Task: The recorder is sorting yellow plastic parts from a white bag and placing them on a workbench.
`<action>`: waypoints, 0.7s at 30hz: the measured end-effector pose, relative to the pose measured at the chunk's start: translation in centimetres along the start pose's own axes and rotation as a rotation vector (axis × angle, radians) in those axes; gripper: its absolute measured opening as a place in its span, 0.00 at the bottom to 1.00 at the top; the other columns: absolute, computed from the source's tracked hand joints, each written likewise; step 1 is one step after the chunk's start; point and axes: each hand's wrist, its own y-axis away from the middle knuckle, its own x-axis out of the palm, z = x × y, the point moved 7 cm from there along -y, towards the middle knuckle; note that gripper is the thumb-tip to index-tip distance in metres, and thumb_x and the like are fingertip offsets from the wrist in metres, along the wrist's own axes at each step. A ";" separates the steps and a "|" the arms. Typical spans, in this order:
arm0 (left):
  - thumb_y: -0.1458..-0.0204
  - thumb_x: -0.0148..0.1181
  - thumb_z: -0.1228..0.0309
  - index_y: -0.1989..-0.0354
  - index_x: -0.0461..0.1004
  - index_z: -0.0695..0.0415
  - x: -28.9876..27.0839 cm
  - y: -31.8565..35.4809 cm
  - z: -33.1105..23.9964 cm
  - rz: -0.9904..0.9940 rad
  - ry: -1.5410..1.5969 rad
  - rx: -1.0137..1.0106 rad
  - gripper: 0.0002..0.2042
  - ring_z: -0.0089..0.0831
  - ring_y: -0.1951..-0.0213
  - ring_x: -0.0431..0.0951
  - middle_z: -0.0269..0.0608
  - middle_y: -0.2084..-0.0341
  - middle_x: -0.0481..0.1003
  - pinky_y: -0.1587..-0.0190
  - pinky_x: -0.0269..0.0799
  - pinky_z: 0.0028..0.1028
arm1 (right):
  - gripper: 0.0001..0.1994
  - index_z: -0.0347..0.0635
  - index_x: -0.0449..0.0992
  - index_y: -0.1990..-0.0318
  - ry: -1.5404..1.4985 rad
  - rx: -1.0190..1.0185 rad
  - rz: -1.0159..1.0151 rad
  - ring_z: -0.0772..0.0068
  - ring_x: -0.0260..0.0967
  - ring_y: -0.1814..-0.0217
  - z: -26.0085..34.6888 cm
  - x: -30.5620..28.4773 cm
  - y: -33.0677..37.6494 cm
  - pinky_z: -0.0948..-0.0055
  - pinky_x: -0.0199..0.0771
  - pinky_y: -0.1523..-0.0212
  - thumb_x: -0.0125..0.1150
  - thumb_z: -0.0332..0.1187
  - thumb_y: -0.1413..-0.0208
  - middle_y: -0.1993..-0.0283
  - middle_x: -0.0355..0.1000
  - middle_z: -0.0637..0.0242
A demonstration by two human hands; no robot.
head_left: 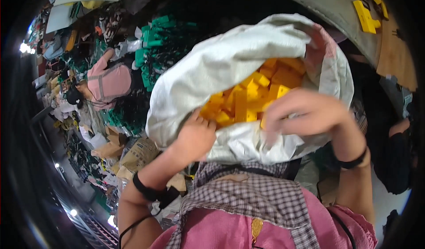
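A large white woven sack (pixel 212 67) stands open in front of me, its rim folded outward. Inside lie many yellow plastic block-shaped pieces (pixel 248 101), some with small holes. My left hand (pixel 197 136) has its fingers curled over the left part of the near rim, with the fingertips beside the pieces. Over the right part of the near rim, my right hand (pixel 312 112) bends downward, its fingers smeared by motion. Yellow shows right by its fingertips, but I cannot tell whether it holds a piece.
A grey worktop (pixel 330 1) curves along the far right, carrying yellow parts (pixel 365 17) and a brown board (pixel 394 50). Green parts (pixel 152 39) are heaped at the far left. Another person in pink (pixel 108 81) works at left, near cardboard (pixel 110 147) and bags.
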 end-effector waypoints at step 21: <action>0.45 0.50 0.70 0.52 0.72 0.69 1.4 8.5 5.7 -0.406 0.516 -0.477 0.17 0.57 0.52 0.75 0.66 0.58 0.74 0.46 0.68 0.44 | 0.45 0.49 0.63 0.33 0.515 0.682 -0.256 0.62 0.70 0.40 -18.5 7.4 -21.0 0.59 0.72 0.45 0.66 0.60 0.59 0.37 0.68 0.60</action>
